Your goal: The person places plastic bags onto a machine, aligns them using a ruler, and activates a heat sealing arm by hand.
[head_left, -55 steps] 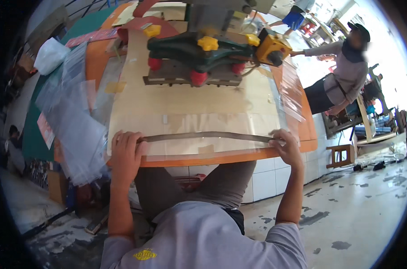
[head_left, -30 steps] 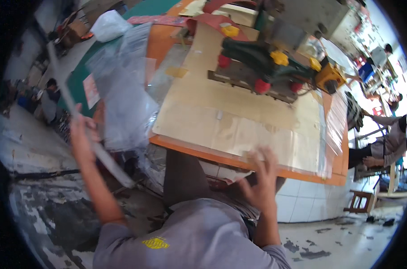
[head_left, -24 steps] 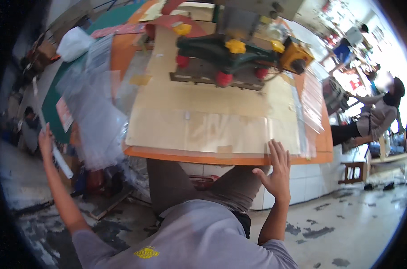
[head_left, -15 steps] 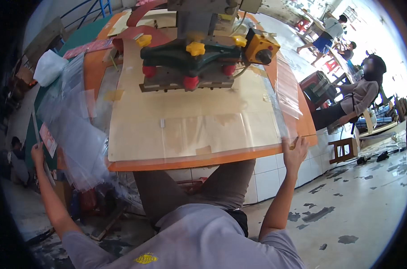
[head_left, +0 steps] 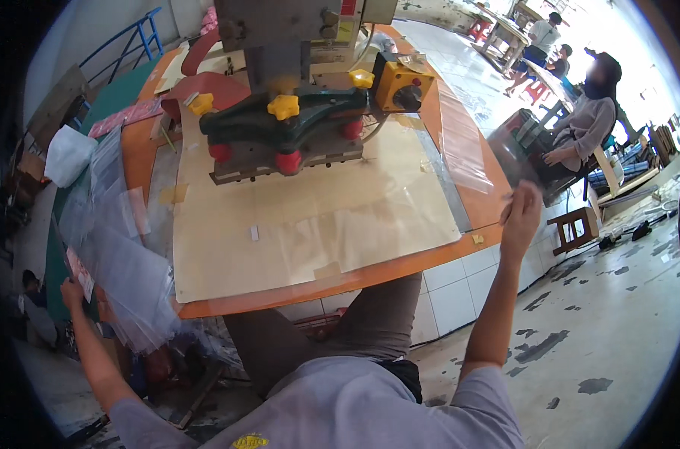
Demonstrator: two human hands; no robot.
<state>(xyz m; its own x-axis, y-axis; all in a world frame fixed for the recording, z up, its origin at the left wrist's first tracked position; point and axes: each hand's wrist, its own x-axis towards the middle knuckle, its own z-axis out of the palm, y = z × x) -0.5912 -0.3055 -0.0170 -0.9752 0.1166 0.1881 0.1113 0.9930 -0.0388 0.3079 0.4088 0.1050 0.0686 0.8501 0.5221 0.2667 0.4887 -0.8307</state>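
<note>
My left hand (head_left: pixel 72 293) is at the table's left edge, fingers closed on something thin that I cannot make out. Beside it are a pink-and-white printed piece (head_left: pixel 79 271) and a heap of clear plastic sleeves (head_left: pixel 134 280). My right hand (head_left: pixel 522 217) is raised just off the right edge, its fingers pinched together. A smeared, greyish see-through patch shows above those fingertips; what they hold is unclear. Between my hands a beige sheet (head_left: pixel 302 239) covers much of the orange tabletop (head_left: pixel 257 301). Over its far part hangs a press head (head_left: pixel 280 138) with yellow knobs and red feet.
A yellow control box (head_left: pixel 401 84) is fixed beside the press. More clear plastic (head_left: pixel 463 150) lies along the right side. A white bundle (head_left: pixel 76 156) rests at far left. A seated person (head_left: pixel 590 120) is at the right, near a wooden stool (head_left: pixel 575 230).
My right hand has lifted off the table's right corner and moved outward and up. The left hand stays at the left edge. The whole view has shifted and turned slightly.
</note>
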